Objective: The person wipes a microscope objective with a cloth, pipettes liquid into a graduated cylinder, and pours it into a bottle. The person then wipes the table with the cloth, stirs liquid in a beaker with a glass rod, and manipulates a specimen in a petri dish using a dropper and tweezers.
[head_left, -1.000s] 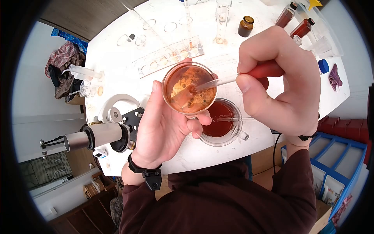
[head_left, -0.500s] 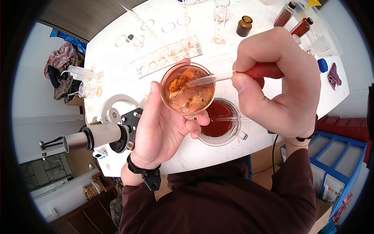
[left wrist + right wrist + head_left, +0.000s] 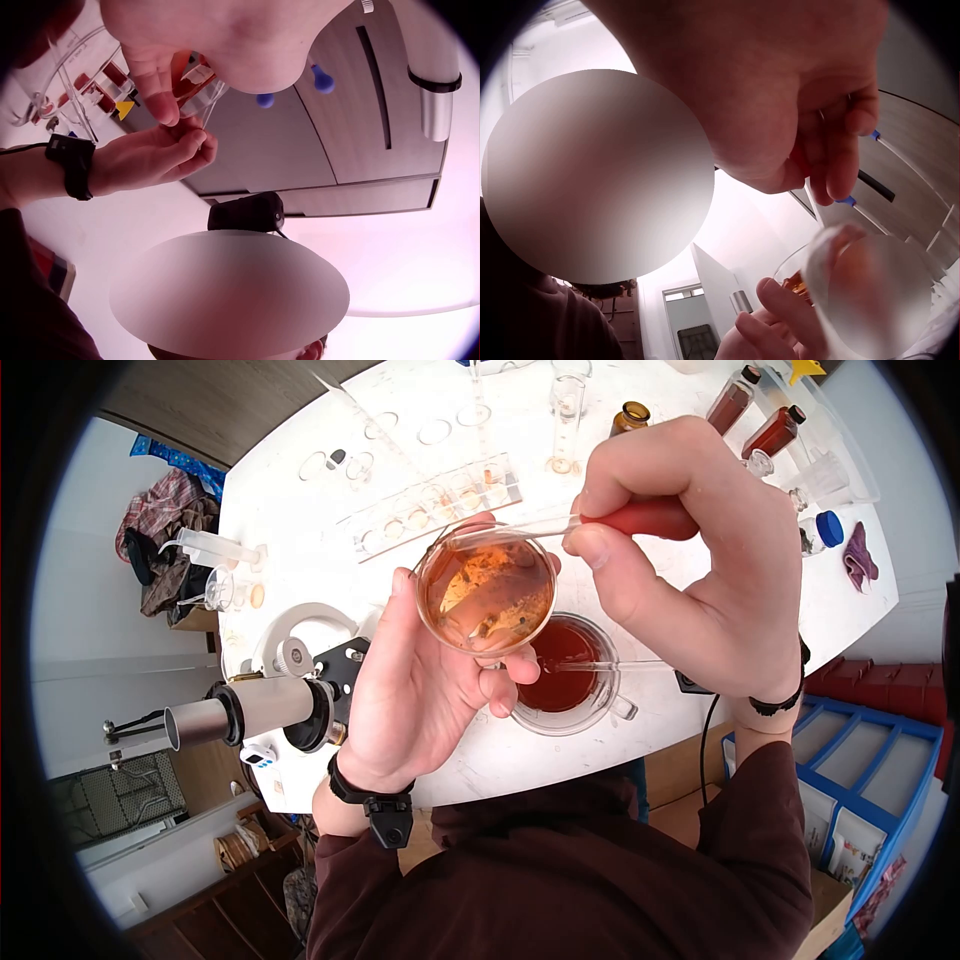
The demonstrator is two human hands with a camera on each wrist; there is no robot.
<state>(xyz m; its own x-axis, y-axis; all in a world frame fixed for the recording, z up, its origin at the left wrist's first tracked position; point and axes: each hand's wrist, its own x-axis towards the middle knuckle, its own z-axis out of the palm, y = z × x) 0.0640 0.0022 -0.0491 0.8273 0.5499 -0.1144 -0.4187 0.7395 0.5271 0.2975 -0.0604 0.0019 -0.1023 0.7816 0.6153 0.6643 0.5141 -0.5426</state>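
In the head view my left hand (image 3: 395, 700) holds up a small round glass dish (image 3: 487, 645), thumb on its left side and fingers behind and below. Orange liquid (image 3: 500, 585) with yellow clumps and dark specks fills the dish. My right hand (image 3: 720, 560) pinches a glass dropper (image 3: 530, 528) by its red rubber bulb (image 3: 650, 520). The dropper's shaft slants across the far rim of the dish, its tip near the upper left edge. In the left wrist view, the right hand (image 3: 169, 154) shows close beside the dish.
A glass mug (image 3: 515, 705) of dark red liquid, another pipette (image 3: 630, 664) in it, stands under the hands. Behind are a clear well tray (image 3: 365, 540), a measuring cylinder (image 3: 568, 410) and a brown bottle (image 3: 630, 417). A microscope (image 3: 265, 705) stands left; red bottles (image 3: 775, 432) stand far right.
The dropper tip has gone from the middle of the liquid to the upper left rim. My right hand has shifted left and slightly up. The left hand stays nearly still with the dish.
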